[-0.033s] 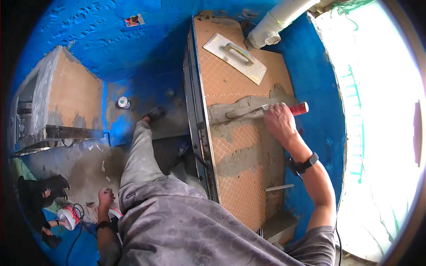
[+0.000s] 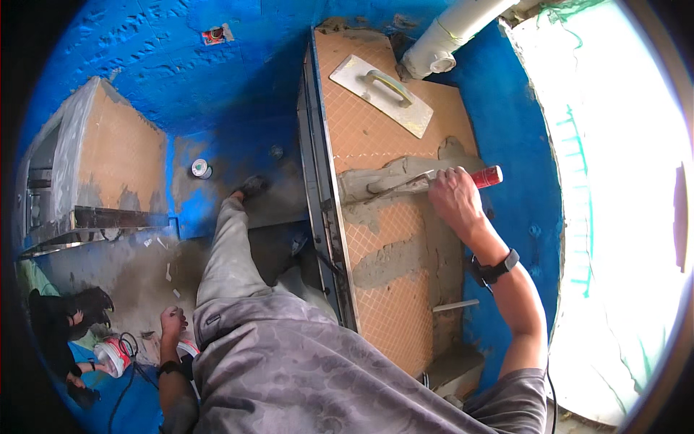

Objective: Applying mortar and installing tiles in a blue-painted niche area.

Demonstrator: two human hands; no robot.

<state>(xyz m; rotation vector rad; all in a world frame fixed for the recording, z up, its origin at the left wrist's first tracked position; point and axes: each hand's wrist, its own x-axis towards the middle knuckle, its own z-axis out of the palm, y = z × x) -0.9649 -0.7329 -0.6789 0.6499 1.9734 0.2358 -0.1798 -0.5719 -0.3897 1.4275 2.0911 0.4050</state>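
Observation:
My right hand (image 2: 455, 197) is closed around the red handle of a trowel (image 2: 489, 176), whose thin blade reaches left over a band of wet grey mortar (image 2: 399, 171). The mortar lies across a tan, grid-patterned panel (image 2: 390, 289). Farther up the panel rests a white rectangular float (image 2: 381, 95) with a looped handle. Low at my left side, my left hand (image 2: 173, 321) hangs with its fingers curled in a loose fist and nothing showing in it.
A metal edge (image 2: 318, 181) runs along the panel's left side. A white pipe (image 2: 448, 43) rises at its far end. To the left stand a tan-sided box unit (image 2: 119, 159) and a small can (image 2: 202, 168). A person in black (image 2: 54, 318) touches a red-and-white bucket (image 2: 112, 356).

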